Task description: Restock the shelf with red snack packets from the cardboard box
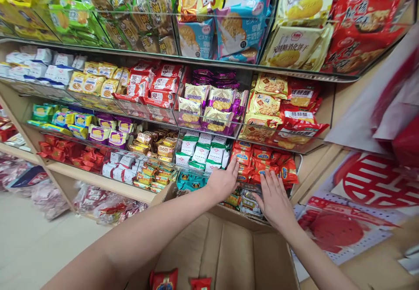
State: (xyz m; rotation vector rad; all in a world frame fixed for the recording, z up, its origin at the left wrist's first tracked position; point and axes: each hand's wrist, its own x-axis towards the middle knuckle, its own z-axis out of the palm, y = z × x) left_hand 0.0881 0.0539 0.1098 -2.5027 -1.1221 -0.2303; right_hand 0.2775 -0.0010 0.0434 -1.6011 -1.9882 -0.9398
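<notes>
Both my arms reach over an open cardboard box (229, 250) toward a low shelf bin of small orange-red snack packets (262, 161). My left hand (224, 181) lies flat with fingers stretched out, its tips touching the packets at the bin's left side. My right hand (273, 196) is also open, fingers spread, resting on the front of the same bin just below the packets. Neither hand holds anything. Two small red packets (178, 280) lie at the bottom of the box.
Tiered clear-fronted shelves hold many snack bags: white-green packets (203, 150), purple packs (212, 104), blue biscuit bags (238, 23). Red paper decorations (373, 181) lean at the right. Bagged sweets (98, 202) sit on the floor at left.
</notes>
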